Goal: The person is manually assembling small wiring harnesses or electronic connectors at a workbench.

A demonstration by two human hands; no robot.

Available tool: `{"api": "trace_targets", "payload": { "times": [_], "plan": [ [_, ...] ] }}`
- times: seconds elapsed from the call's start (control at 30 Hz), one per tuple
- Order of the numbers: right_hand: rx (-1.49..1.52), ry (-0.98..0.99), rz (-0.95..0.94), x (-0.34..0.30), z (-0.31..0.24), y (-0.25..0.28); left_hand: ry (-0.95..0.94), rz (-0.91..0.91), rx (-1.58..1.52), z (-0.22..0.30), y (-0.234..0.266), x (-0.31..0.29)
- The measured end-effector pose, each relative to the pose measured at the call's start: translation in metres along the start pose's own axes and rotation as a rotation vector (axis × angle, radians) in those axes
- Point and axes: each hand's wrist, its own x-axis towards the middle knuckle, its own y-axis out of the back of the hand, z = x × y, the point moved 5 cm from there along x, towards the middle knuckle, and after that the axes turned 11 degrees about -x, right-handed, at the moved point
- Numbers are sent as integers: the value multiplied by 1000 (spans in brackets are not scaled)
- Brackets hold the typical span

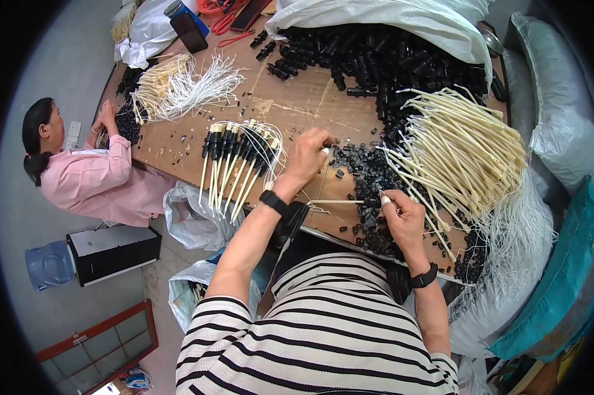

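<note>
My right hand (404, 220) is closed at the front of the table, gripping the black end fitting of a cream rod (333, 201) that points left. My left hand (305, 157) is over the tabletop with its fingers curled together beside a pile of small black plastic pieces (356, 161). Whatever lies between those fingertips is too small to make out. Left of that hand, a bundle of cream rods with black sleeves (238, 158) and white strings lies on the wood. A large stack of plain cream rods (465, 155) with white cords rests to the right.
Black tubular fittings (382, 59) spill from a white sack (389, 20) at the far side. More corded rods (172, 89) lie at the far left, near a person in pink (89, 168) handling small parts. Stuffed sacks (560, 99) crowd the right. A white bag (195, 214) hangs below the table.
</note>
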Motion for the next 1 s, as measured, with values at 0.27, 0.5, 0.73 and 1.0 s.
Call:
{"api": "trace_targets", "payload": {
  "times": [0.27,0.5,0.73,1.0],
  "plan": [
    [127,-57,-51,6,7,-13,-217,-140,-424,120,-28,-38],
    [35,-16,-25,-1,-4,-8,-107,-84,-407,119,-38,-43],
    [-369,343,233,-8,-23,-2,484,-22,-878,85,-47,-54],
    [-176,324,186,-10,-25,-3,367,-22,-517,85,-36,-46]
  ]
}}
